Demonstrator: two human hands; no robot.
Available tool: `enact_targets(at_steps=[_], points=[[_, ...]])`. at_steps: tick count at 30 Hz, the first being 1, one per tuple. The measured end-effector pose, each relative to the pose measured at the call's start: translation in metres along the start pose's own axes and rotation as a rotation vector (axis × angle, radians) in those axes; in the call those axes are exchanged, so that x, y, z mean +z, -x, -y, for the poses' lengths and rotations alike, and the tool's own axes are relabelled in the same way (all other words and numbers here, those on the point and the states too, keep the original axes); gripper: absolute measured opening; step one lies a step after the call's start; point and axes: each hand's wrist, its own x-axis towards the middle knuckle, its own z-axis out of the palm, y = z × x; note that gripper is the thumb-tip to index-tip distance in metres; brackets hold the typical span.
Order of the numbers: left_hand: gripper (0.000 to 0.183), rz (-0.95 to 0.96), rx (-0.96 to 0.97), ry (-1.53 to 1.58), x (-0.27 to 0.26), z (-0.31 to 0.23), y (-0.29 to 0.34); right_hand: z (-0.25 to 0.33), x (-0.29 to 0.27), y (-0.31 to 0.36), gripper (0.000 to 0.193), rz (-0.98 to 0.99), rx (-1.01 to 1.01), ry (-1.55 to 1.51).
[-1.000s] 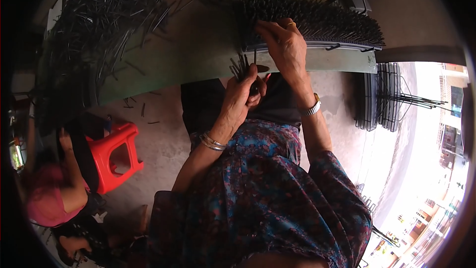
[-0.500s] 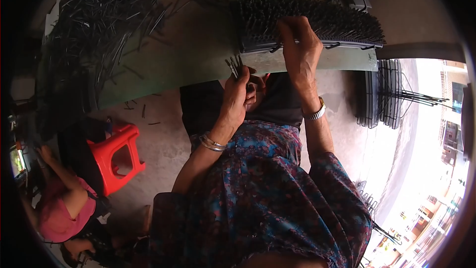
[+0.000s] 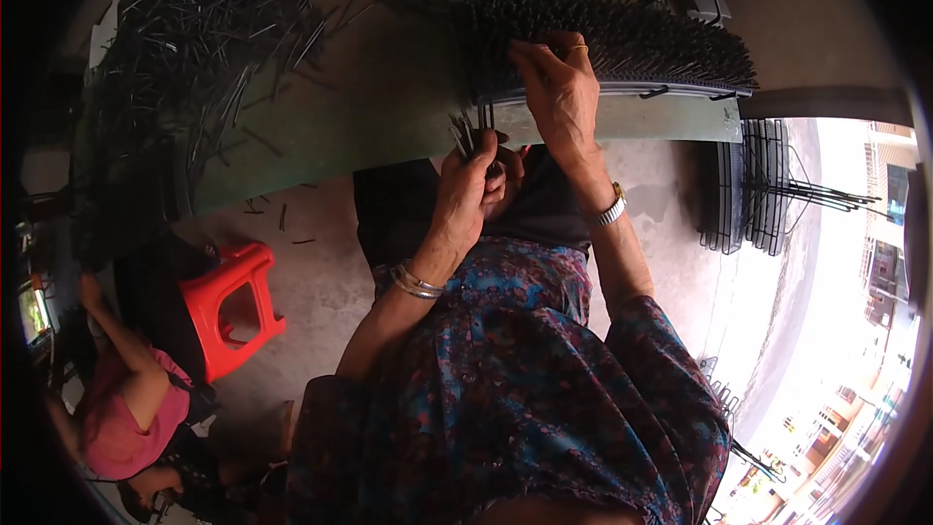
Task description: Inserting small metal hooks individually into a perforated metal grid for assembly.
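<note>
Rack (image 3: 680, 90): on the greenish bench (image 3: 389, 126), bristling with upright black rods (image 3: 661, 44).
Left hand (image 3: 476, 175): near the rack's left end, on the wearer's side, fingers curled around a bundle (image 3: 461, 134) of thin dark rods.
Right hand (image 3: 564, 87): at the rack's front, toward its left end, fingers drawn narrow; whether they hold a rod, I cannot tell.
Heap (image 3: 224, 39): loose dark rods, left of the rack.
Watch (image 3: 614, 209): on the right wrist, wearer's side of the rack; dial too small to read.
Wire frames (image 3: 763, 185): black, right of the rack.
Street fronts (image 3: 889, 194): far right of the rack, any lettering too blurred to read.
</note>
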Motion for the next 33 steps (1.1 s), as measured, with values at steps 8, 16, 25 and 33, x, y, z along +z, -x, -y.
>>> enact_targets(at_steps=[8, 16, 25, 33], points=[[0.032, -0.051, 0.034, -0.049, 0.01, -0.003, 0.006, 0.01, -0.028, 0.011, 0.019, 0.476, 0.134, -0.277], [0.039, -0.08, -0.021, -0.029, -0.01, 0.001, 0.0, 0.016, -0.029, -0.005, 0.007, 0.072, 0.105, -0.118], [0.038, -0.074, 0.0, 0.013, -0.004, -0.001, 0.002, 0.009, -0.006, -0.016, 0.006, -0.095, -0.06, -0.048], [0.039, -0.076, 0.012, 0.023, -0.003, 0.002, 0.002, 0.006, -0.001, -0.007, 0.009, -0.012, -0.027, 0.007]])
